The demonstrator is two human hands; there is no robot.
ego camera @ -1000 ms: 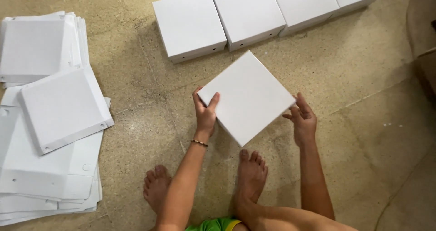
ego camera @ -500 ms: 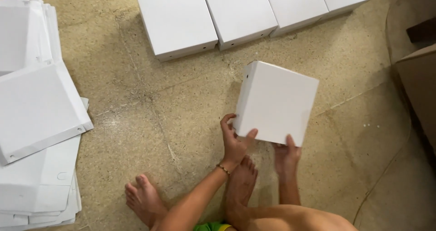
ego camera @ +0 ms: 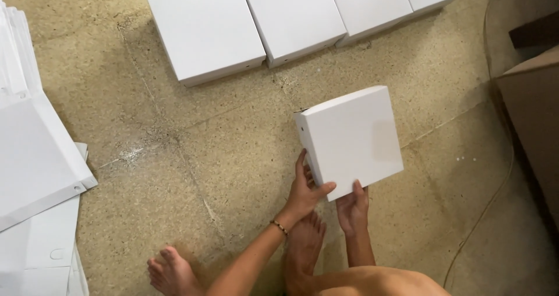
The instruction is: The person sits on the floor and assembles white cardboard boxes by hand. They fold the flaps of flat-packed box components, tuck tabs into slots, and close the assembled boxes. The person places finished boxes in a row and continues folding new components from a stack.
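— What colour is the box?
— Plain white, like the row of boxes beyond it and the flat sheets left of it.
— The floor?
— Speckled sandy beige.

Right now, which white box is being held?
The lone box nearest the feet, gripped at its near corner by the left hand and right hand. The other boxes sit untouched in a row.

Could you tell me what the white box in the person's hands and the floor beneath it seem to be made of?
The white box looks like matte paperboard: flat faces, crisp folded edges, no gloss, a small hole in its side wall. The left hand and right hand hold its near corner. The floor seems to be speckled stone or terrazzo tile, worn and dull, with thin joint lines.
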